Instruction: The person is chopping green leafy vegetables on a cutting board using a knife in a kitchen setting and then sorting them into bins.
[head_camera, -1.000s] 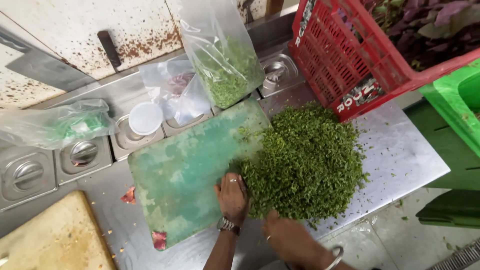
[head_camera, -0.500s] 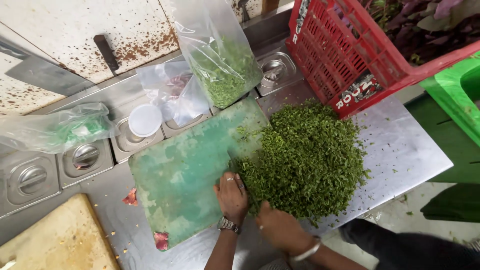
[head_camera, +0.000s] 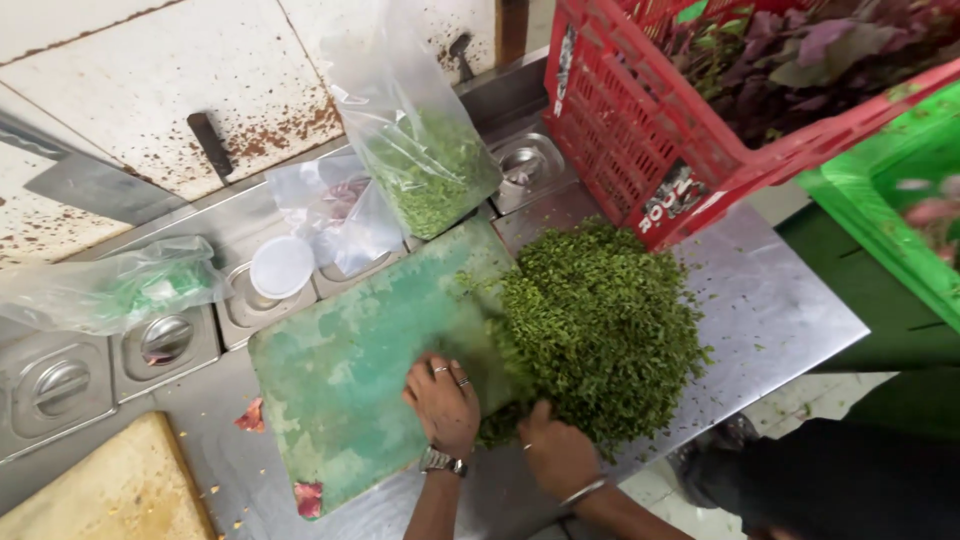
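Chopping looks finished: the heap of chopped greens (head_camera: 600, 330) lies at three o'clock of the green cutting board (head_camera: 350, 380) on the steel desk (head_camera: 780, 310), left hand (head_camera: 443, 402) and right hand (head_camera: 556, 452) pressing its near edge, fingers released, gathering unfinished.

Clear herb bag (head_camera: 425, 150) beside red crate's label (head_camera: 668, 196)

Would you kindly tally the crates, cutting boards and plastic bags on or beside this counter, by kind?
Crates: 2, red and green
Cutting boards: 2, green and tan
Plastic bags: 3, herbs, middle, left
Total: 7
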